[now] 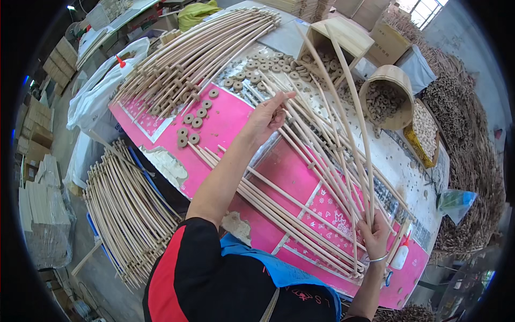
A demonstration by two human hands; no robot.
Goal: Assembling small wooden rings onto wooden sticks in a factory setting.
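1. Gripping two long rods (351, 96) near their lower ends, R hand (374, 233) has its fingers closed round them; rods run up & away fr. those fingers, tops just by the square wooden box (351, 35) (head view).
2. L hand (266, 115): fingers curled, thumb & index close together, over other rods' far ends; can't tell if they pinch one.
3. Betw. both hands' fingers: more rods, some w/ small discs threaded on, slanting across the pink-covered table (399, 284).
4. Left of L fingers: loose discs (201, 112), brownish w/ centre holes; farther up-left, big stack of rods w/ discs (177, 70).
5. Well left & below L fingers, off table: another bundle of rods (129, 209), partly in shadow.
6. Well beyond R fingers: wooden bucket (409, 96) on its side, mouth facing the hands, small dark pcs inside; next to it, yellow-edged tray w/ pale pegs (424, 129).
7. Just right of & below R fingers: white glue btl (399, 257), red tip.
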